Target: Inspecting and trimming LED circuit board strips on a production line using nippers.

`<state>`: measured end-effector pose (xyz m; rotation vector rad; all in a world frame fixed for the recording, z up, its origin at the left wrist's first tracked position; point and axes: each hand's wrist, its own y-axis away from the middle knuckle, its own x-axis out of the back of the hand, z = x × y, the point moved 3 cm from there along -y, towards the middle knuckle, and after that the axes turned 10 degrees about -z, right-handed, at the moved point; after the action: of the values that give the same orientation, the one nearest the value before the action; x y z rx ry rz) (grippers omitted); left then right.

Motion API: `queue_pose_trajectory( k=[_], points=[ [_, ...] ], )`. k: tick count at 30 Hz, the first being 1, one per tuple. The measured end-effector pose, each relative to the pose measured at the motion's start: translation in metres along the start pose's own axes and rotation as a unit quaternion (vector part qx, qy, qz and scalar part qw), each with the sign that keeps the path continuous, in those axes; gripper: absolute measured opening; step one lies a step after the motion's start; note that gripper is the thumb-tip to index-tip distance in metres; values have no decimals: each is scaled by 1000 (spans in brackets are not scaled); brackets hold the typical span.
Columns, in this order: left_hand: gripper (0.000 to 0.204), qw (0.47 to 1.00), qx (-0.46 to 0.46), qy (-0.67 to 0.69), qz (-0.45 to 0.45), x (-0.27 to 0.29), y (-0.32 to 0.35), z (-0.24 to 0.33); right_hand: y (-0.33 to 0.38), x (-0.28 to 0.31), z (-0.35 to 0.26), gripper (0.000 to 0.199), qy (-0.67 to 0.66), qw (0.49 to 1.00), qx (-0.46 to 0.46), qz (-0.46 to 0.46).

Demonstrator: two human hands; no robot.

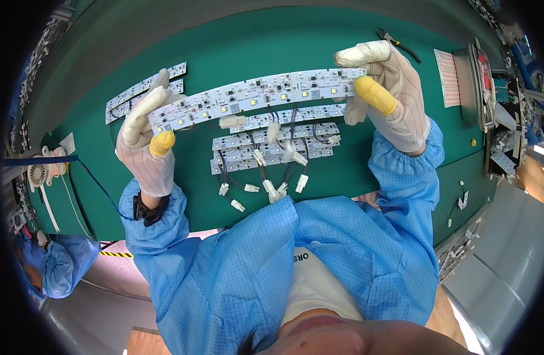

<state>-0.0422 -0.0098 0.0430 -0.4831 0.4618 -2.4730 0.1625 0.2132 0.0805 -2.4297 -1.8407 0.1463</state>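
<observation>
Two gloved hands hold one long white light strip [257, 94] up above the green bench [254, 41].

Left hand [146, 133] and right hand [387, 89] each pinch an end, keeping it level and clear of more strips [272, 145] stacked below, wires trailing.
</observation>
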Motion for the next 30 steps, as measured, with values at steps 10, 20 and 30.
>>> queue_pose_trajectory(
  k=[10,20,30],
  points=[
    [63,1000,16,25,1,0,1,-5,1,-3,-8,40,13,1000,-19,1],
    [64,976,150,-148,-47,-2,-8,0,0,-2,-5,30,-57,996,38,-60],
    [58,998,48,26,23,-6,-7,-3,0,3,-8,27,-12,997,57,-46]
  ],
)
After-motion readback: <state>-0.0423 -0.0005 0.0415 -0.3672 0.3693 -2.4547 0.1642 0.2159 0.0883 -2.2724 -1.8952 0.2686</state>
